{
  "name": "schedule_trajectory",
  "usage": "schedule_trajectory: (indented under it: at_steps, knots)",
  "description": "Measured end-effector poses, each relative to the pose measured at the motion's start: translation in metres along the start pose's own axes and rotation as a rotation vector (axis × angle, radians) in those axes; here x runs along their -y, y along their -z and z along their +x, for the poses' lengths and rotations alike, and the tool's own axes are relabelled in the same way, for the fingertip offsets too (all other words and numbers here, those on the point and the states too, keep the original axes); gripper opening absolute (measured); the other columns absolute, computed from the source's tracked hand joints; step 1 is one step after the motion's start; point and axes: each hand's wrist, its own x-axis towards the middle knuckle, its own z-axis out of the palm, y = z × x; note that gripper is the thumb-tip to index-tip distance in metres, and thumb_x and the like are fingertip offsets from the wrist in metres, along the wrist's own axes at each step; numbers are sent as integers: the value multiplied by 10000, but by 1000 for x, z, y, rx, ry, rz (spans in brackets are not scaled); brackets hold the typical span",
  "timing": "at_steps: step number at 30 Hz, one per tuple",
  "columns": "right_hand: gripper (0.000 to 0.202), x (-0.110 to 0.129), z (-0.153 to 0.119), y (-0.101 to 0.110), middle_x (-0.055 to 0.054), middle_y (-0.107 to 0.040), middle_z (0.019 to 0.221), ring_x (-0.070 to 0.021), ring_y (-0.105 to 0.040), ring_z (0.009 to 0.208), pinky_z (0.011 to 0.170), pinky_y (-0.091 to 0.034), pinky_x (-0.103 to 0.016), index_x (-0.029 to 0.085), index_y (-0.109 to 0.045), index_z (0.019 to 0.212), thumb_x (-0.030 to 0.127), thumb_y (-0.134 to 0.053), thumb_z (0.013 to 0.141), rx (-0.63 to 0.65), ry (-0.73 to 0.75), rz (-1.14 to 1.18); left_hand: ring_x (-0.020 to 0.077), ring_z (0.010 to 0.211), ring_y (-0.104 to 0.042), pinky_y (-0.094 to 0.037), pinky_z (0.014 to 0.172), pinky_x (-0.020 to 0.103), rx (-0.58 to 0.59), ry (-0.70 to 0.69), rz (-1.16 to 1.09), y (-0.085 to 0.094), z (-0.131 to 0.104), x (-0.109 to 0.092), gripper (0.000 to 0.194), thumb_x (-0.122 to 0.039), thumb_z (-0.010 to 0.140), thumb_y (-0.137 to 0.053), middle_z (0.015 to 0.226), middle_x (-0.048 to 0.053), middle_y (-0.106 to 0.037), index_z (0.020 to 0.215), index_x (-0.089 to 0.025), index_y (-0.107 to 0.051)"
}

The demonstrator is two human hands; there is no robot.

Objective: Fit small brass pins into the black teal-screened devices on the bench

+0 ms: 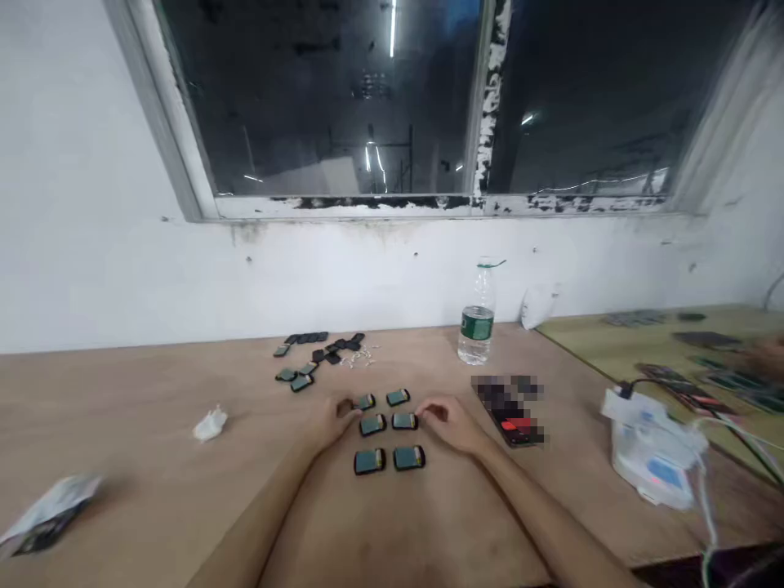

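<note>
Six small black-rimmed devices with grey-green faces lie in two columns between my hands. My left hand [332,420] is closed, its thumb and fingertips at the left end of the far-left device [366,402]. Curled in a pinch, my right hand [447,420] has its fingertips at the right end of the middle-right device [404,421]; what is between them is too small to make out. The far-right device [398,397], the middle-left device [371,425], the near-left device [369,461] and the near-right device [408,457] lie flat, untouched.
Behind are more such devices [302,382] and small white bits [361,357]. A water bottle [476,327] stands near the wall. To the right are a phone [505,412], partly pixelated, and a white cabled unit [652,453]. Crumpled tissue [210,425] and a packet [52,514] lie left.
</note>
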Motion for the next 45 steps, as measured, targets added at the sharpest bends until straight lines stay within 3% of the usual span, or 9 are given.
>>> schedule_trajectory:
  at_steps: [6, 11, 15, 21, 26, 30, 34, 37, 45]
  knots:
    - [181, 14, 24, -6, -77, -746, 927, -216, -682, 836, 749, -531, -329, 183, -718, 949, 261, -556, 921, 44, -25, -37, 203, 880, -661, -541, 765, 305, -156, -132, -67, -3, -2, -15, 68, -201, 802, -659, 951, 44, -698, 871, -196, -660]
    - [209, 25, 34, -20, -77, -699, 1134, -210, -673, 1009, 831, -541, -319, 212, -612, 1107, 288, -624, 912, 101, 9, 156, 206, 968, -675, -573, 860, 334, -192, -325, -140, 0, -12, -43, 70, -240, 867, -669, 1086, 79, -689, 926, -206, -689]
    - [167, 28, 27, -27, -44, -693, 950, -174, -661, 829, 770, -541, -304, 200, -615, 1029, 285, -661, 893, 101, 12, 196, 217, 1032, -676, -579, 907, 349, -199, -394, -136, -4, -16, -57, 52, -250, 888, -678, 1076, 79, -680, 913, -207, -692]
    - [222, 26, 22, -27, -29, -692, 902, -170, -643, 807, 736, -525, -288, 199, -633, 1091, 251, -669, 877, 49, 36, 164, 132, 765, -679, -611, 644, 248, -124, -338, -249, -10, -19, -58, 115, -272, 922, -668, 1151, 90, -657, 994, -198, -718]
    - [171, 25, 21, -30, -9, -658, 877, -155, -617, 766, 702, -501, -267, 205, -593, 1010, 206, -668, 857, 73, 50, 110, 229, 1008, -695, -636, 731, 293, -161, -385, -207, -9, -18, -58, 110, -272, 886, -726, 1105, 96, -688, 974, -209, -742]
    - [172, 24, 20, -31, -7, -636, 892, -158, -618, 772, 709, -511, -273, 219, -552, 1007, 191, -648, 866, 72, 64, 116, 203, 954, -711, -646, 747, 292, -187, -389, -200, -11, -17, -56, 103, -281, 888, -731, 1085, 86, -693, 961, -214, -761]
    - [133, 25, 21, -29, -73, -617, 1131, -207, -621, 1038, 836, -533, -311, 221, -577, 970, 188, -651, 865, -14, 189, 98, 182, 901, -714, -652, 678, 263, -171, -341, -272, -15, -18, -52, 131, -302, 890, -733, 1110, 80, -678, 986, -223, -774]
    - [36, 25, 22, -29, -61, -648, 1064, -204, -623, 1030, 892, -513, -332, 223, -621, 925, 198, -625, 901, -42, 244, 44, 184, 908, -717, -654, 683, 268, -149, -276, -302, -18, -20, -51, 160, -327, 890, -734, 1127, 78, -670, 1013, -234, -776]
    - [133, 5, 28, -11, -51, -694, 915, -187, -652, 833, 748, -519, -299, 189, -658, 951, 293, -636, 872, -235, 4, 110, 204, 857, -717, -632, 744, 328, -213, -63, -259, -9, -10, -48, 240, -421, 848, -740, 1102, 77, -727, 959, -211, -771]
